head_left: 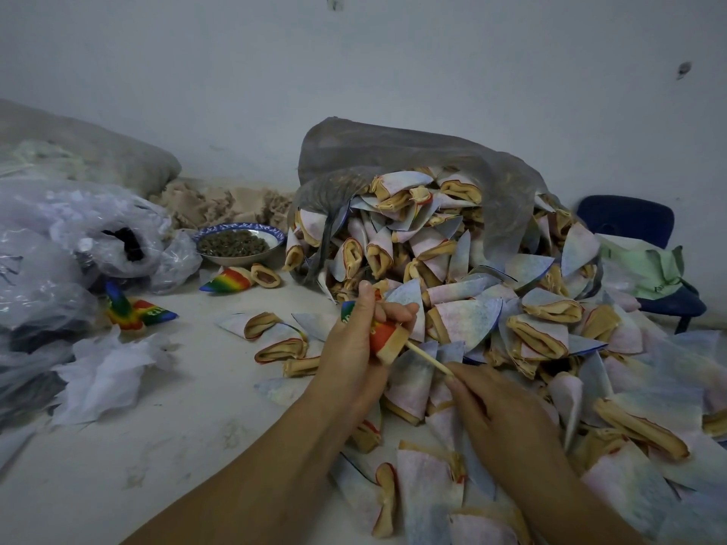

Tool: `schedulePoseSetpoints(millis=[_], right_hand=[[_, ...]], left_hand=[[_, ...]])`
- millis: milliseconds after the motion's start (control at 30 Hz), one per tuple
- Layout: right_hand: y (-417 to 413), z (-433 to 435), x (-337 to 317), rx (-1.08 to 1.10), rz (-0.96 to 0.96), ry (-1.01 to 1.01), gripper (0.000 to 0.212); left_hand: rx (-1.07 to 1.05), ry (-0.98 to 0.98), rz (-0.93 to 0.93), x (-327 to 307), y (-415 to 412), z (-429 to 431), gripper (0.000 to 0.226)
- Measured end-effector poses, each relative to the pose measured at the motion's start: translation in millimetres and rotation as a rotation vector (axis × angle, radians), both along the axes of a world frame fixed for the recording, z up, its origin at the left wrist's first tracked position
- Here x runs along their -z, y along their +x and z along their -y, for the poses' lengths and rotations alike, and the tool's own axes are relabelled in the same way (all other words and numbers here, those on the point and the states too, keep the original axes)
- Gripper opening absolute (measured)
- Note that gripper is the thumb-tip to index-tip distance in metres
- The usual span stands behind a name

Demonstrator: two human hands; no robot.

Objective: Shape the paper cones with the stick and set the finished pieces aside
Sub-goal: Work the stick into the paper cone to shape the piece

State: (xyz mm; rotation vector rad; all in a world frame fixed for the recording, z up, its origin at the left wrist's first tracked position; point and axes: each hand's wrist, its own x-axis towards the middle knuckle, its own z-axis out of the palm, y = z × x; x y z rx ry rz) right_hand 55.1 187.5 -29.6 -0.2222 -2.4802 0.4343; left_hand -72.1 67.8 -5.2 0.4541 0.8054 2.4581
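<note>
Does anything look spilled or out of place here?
The grey bag lies slumped open, and flat paper cones spill from it in a heap across the table. The left hand grips a coloured cone, the right hand the stick.

Only the person's arms show. The left hand (351,348) and the right hand (501,413) are both bare, with slim fingers (397,308). The left forearm (271,470) and the right forearm (578,493) are bare skin right down to the picture's lower edge. The left thumbnail (366,286) is short and plain. Knuckles and faint tendons mark the back of the right hand.
</note>
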Motion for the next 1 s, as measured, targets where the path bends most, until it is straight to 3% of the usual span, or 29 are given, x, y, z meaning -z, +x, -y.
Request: schedulePoseSetpoints(millis=[233,433,533,700,900,1000], right_hand=[[-2,-2,0,-0.052,-0.035,-0.089,0.04],[-3,-2,-3,-0.192,0.002,-0.33,0.021],[-4,-6,-1,-0.232,0.073,-0.429,0.022],[-7,-11,2,-0.207,0.075,-0.343,0.027],[-4,-19,0,-0.124,0.079,-0.125,0.045],[-1,-18,-4,-0.128,0.054,-0.081,0.042]], left_hand=[[0.024,0.0,-0.081,-4,7,-1,0.046],[0.043,-0.008,-0.099,-8,11,0,0.046],[0.038,-0.027,-0.123,-6,12,0,0.046],[-0.035,-0.154,-0.164,0,6,0,0.046],[-0.061,-0.119,-0.08,4,1,0,0.036],[-0.04,-0.151,-0.091,3,4,-1,0.04]])
